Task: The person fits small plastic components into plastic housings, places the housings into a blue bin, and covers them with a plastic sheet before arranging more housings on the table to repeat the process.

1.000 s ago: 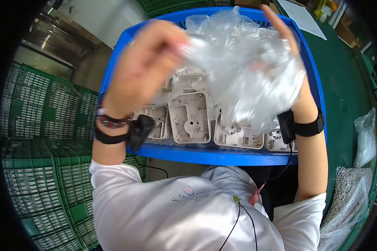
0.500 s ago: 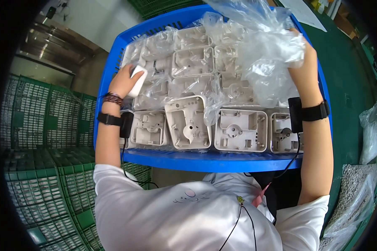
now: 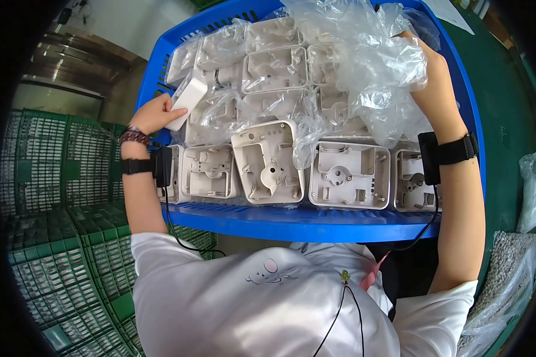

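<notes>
At the left side of a blue plastic crate, my left hand is closed on a white plastic housing with rounded corners, tilted up. My right hand grips crumpled clear plastic bags at the crate's far right; its fingertips are partly hidden by the film. Rows of pale plastic housings fill the crate, many under clear film. Along the near edge several lie with their insides up, among them a tilted housing and a squarer housing to its right.
Green slatted crates are stacked at the left. A dark green work surface runs along the right, with a clear bag of small grey pieces lower down. Black cables hang from bands on both my wrists.
My left hand has moved left and the white housing in it has turned, showing more of its face. My right hand and the plastic bags have shifted slightly upward in view.
</notes>
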### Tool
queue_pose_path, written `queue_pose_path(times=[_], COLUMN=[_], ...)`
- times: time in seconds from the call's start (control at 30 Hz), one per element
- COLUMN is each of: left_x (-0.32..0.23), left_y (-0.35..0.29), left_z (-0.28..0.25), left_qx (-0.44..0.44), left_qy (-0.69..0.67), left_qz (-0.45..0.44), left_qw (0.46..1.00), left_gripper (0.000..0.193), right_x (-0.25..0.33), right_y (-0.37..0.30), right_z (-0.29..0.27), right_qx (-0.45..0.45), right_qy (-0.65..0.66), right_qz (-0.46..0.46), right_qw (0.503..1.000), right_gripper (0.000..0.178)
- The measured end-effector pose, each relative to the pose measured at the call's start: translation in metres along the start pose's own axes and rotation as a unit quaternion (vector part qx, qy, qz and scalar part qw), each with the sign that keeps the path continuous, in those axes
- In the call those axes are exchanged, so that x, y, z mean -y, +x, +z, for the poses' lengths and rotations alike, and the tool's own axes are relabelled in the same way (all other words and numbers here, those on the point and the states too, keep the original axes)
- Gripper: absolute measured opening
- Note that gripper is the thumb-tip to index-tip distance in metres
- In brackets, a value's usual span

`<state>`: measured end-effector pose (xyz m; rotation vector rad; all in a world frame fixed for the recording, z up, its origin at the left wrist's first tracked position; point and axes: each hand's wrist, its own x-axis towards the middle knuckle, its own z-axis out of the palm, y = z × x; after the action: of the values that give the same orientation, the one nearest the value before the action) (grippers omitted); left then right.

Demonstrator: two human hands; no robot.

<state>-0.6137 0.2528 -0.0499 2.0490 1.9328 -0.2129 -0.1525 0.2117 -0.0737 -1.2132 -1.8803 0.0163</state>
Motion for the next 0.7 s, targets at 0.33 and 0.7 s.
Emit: queue_pose_path(times=[0.33,0.7], left_x=[0.001,0.003], left_y=[0.011,0.012], left_z=[-0.001,0.023], left_qx=[0.087,-0.194], left_qy=[-0.036,0.110], left_qz=[-0.170,0.104], left_qw=[0.981,0.969], left_gripper=[0.041,0.043], right_x=[0.002,0.006], right_y=[0.001,0.000], right_z=[-0.001,-0.004], right_qx=[0.006,0.070], right_qy=[0.040,-0.020], right_qz=[-0.002,0.011], right_qw=[0.999,0.997], right_gripper=[0.045,0.037])
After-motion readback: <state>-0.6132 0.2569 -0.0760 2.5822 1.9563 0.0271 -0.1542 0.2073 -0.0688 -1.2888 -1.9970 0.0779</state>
